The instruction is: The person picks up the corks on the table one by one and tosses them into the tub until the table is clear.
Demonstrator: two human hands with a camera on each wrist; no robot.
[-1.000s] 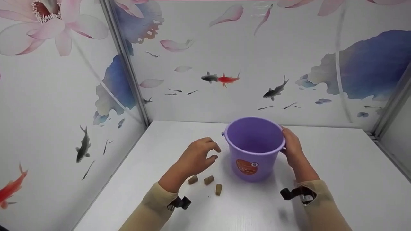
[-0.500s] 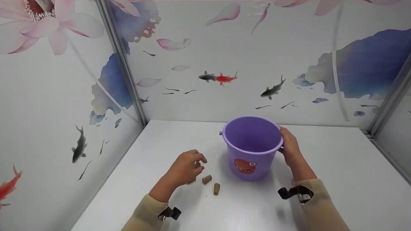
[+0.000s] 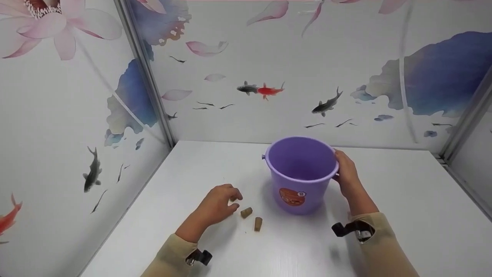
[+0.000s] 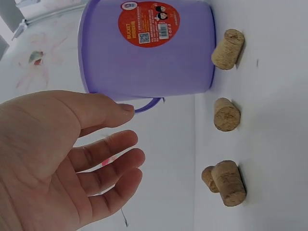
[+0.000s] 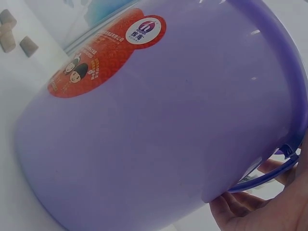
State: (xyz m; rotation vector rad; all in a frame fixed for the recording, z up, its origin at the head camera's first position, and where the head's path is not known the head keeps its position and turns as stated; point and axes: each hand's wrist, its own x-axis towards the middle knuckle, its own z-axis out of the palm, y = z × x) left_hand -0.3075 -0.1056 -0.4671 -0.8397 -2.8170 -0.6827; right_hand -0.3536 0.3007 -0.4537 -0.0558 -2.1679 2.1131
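- Surrounding the workspace, three white walls (image 3: 215, 123); the back and left ones are printed with lotus flowers, fish and blue leaves.
- One white table (image 3: 300, 250) fills the floor of this booth.
- One purple plastic bucket (image 3: 301, 181), the biggest thing on the table, stands mouth upward, right of centre in the head view.
- Two beige sleeves (image 3: 384, 242), one per arm.
- Two bare hands. The right hand (image 3: 348, 173) grasps the bucket at the right side of its rim, fingertips pressed to the outer wall beside the handle (image 5: 263, 179).
- The left hand (image 3: 217, 204) is released: its thumb stands well apart from the slightly bent fingers, and the left wrist view shows the grip vacant, with the corks beyond the fingertips.
- Two black wrist cameras (image 3: 351, 229), one at each cuff.
- One red sticker (image 4: 150, 24) on the bucket's wall, reading "BUCKET", with a QR code and a barcode.
- Four tapered corks lie on the table, left of the bucket: one cork (image 4: 227, 49), a second cork (image 4: 226, 115), then a third cork (image 4: 230, 184) partly covering a fourth cork (image 4: 208, 179); whether those last two touch, I cannot tell.
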